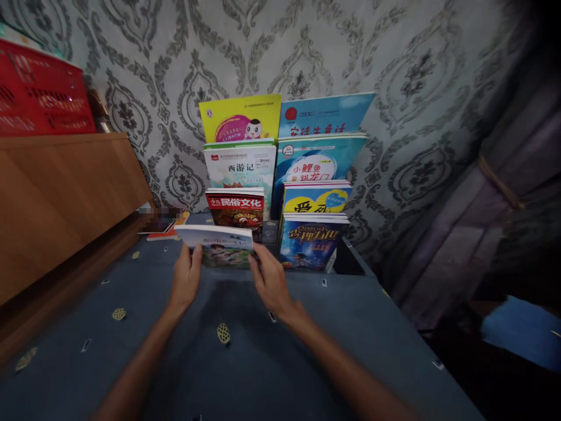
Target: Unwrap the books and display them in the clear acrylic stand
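A paperback book (225, 245) with a pale top and green lower cover is gripped between both hands. My left hand (186, 278) closes on its left edge, and my right hand (272, 278) pinches its right edge. The held book stands slightly tilted in front of a red-and-black book (239, 209), hiding its lower part. Behind that rise a white-and-teal book (240, 164) and a yellow book (239, 120). To the right, a dark blue book (311, 244) stands in front of a yellow-and-blue book (315, 197) and two larger blue books (322, 158).
The books stand on a table with a dark blue patterned cloth (131, 351), against a wallpapered wall (394, 70). More books (164, 225) lie flat at left beside a wooden cabinet (65, 199) bearing a red basket (44, 90). A curtain (473, 222) hangs at right.
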The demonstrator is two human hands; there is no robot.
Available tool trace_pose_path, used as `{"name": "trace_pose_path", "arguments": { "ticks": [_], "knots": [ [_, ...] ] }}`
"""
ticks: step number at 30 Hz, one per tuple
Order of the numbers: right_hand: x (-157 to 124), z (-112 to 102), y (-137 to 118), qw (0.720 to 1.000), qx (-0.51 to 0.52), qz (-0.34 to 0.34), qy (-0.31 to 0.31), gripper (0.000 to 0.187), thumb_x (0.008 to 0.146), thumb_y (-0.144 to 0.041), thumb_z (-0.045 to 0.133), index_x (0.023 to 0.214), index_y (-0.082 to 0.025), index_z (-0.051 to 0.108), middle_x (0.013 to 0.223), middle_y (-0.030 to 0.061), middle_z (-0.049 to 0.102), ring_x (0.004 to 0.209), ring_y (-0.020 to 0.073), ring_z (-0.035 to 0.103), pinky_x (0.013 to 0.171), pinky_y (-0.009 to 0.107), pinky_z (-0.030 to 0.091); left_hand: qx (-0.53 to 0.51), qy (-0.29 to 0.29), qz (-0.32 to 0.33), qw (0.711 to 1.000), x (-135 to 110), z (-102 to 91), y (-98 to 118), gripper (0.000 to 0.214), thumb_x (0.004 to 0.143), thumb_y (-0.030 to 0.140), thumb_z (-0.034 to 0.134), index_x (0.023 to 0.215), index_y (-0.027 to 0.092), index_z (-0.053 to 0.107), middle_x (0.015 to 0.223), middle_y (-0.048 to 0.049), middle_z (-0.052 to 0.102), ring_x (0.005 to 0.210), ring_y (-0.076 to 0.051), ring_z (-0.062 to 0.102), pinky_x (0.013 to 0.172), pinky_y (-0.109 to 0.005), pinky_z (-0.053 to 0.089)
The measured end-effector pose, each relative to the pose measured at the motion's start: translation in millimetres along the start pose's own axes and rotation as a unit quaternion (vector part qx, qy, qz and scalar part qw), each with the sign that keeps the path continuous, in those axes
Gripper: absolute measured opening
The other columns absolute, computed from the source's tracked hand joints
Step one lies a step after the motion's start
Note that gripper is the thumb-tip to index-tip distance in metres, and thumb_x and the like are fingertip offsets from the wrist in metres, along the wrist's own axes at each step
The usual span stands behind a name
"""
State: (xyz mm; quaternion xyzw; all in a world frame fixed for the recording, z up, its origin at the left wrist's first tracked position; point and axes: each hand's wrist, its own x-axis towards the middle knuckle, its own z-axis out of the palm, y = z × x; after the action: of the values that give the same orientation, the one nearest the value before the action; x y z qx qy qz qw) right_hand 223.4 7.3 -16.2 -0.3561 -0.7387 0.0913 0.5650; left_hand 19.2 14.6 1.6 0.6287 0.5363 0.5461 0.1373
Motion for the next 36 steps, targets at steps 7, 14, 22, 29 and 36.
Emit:
{"name": "trace_pose_path", "arguments": {
  "ticks": [7,14,22,29,36],
  "knots": [
    [47,-14,0,0.994,-0.055,-0.006,0.095,0.030,0.104,-0.028,0.038,0.127,-0.022,0.057,0.115,0.0110,0.069,0.103,0.0248,0.064,0.091,0.043,0.054,-0.034,0.054,0.117,0.991,43,17.0,36,0.050,0.101,0.059,0.038,0.122,0.019,0.057,0.114,-0.0113,0.069,0.108,-0.023,0.063,0.094,-0.035,0.047],
    [68,-16,6,0.987,-0.055,-0.013,0.149,0.026,0.105,-0.028,0.037,0.119,-0.022,0.057,0.114,0.0113,0.067,0.104,0.0243,0.063,0.091,0.045,0.053,-0.054,0.084,0.142,0.985,64,37.8,42,0.057,0.100,0.065,0.036,0.120,0.017,0.059,0.114,-0.0140,0.069,0.110,-0.026,0.063,0.097,-0.039,0.047],
    [69,-9,25,0.990,-0.069,-0.008,0.119,0.029,0.104,-0.025,0.036,0.125,-0.023,0.056,0.116,0.0110,0.067,0.108,0.0248,0.063,0.094,0.047,0.053,-0.055,0.052,0.124,0.989,72,45.4,22,0.056,0.099,0.066,0.035,0.113,0.018,0.059,0.109,-0.0115,0.070,0.103,-0.023,0.064,0.091,-0.033,0.047],
    [69,-9,35,0.993,-0.073,0.015,0.095,0.029,0.103,-0.026,0.035,0.126,-0.024,0.052,0.118,0.0119,0.067,0.107,0.0249,0.064,0.093,0.047,0.054,-0.023,0.041,0.134,0.990,77,48.7,18,0.054,0.099,0.068,0.032,0.098,0.020,0.058,0.092,-0.0085,0.067,0.095,-0.023,0.062,0.086,-0.034,0.046],
    [68,-11,51,0.993,-0.103,0.030,0.056,0.029,0.103,-0.031,0.039,0.129,-0.024,0.050,0.115,0.0122,0.066,0.106,0.0271,0.062,0.092,0.049,0.054,0.020,0.054,0.150,0.987,91,59.5,7,0.053,0.100,0.068,0.027,0.086,0.022,0.050,0.077,-0.0036,0.058,0.079,-0.020,0.060,0.078,-0.033,0.046]
  ]
}}
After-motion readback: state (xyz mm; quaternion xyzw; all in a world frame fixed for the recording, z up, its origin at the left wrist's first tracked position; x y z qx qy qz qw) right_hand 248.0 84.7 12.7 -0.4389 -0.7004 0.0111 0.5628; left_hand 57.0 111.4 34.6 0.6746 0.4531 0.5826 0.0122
